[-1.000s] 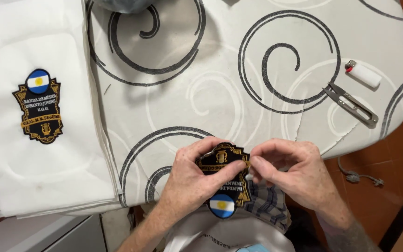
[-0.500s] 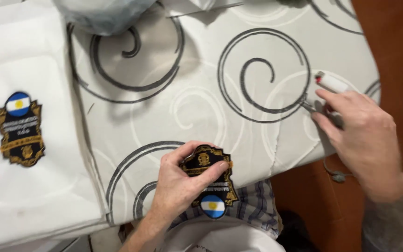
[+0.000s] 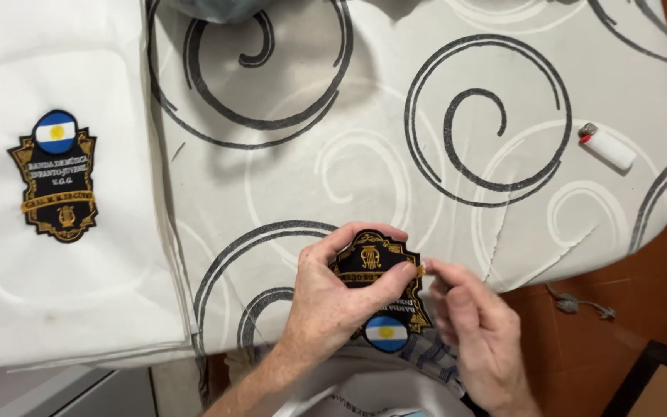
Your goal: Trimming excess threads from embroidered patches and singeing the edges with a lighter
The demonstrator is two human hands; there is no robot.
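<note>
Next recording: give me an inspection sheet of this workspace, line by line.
Surface: padded board with a pale cover printed with grey swirls.
Job's things: black and gold embroidered patch held at the board's near edge.
Clutter: white lighter on the right; white fabric on the left bearing a second patch.
Hands: left hand grips the patch; right hand pinches at its right edge.
Cables: grey cord on the floor.
Surroundings: reddish-brown floor; the person's checked clothing below.
</note>
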